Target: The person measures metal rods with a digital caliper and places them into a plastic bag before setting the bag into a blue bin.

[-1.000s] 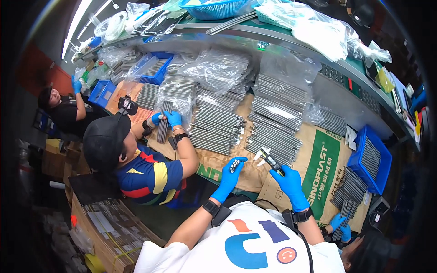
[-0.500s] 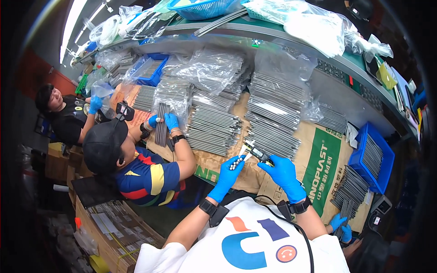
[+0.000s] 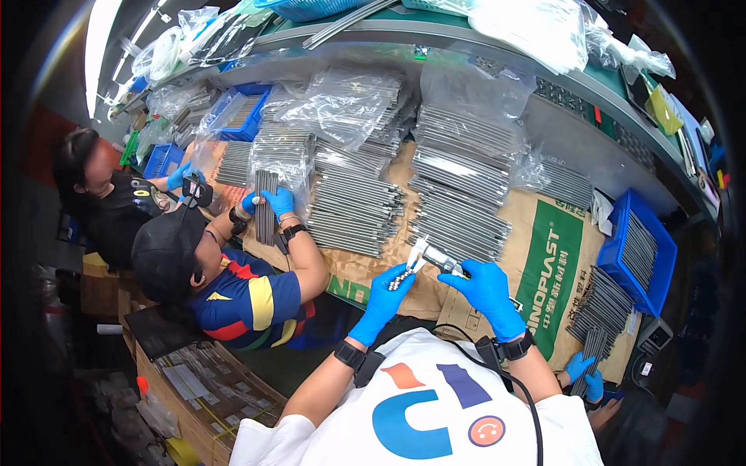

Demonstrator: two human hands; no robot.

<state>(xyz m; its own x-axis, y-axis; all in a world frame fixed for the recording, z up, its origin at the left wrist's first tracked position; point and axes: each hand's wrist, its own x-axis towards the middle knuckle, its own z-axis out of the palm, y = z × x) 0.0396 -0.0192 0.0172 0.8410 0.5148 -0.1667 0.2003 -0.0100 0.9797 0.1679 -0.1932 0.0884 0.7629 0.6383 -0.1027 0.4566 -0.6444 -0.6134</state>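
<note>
Left hand [image 3: 386, 293] has closed in on the right hand [image 3: 486, 289], which grips a digital caliper [image 3: 437, 257]; left fingers now pinch small metal rods [image 3: 400, 277] just beside its jaws.

This is a factory packing or sorting line. A long tabletop [image 3: 590, 167] covered with brown paper sacks [image 3: 544, 264] carries stacks of thin metal rods [image 3: 458, 194], many bundled in clear plastic bags [image 3: 342, 109]. Blue plastic bins [image 3: 641, 248] hold more rods, and several workers in blue gloves [image 3: 276, 202] sit side by side along it.
</note>
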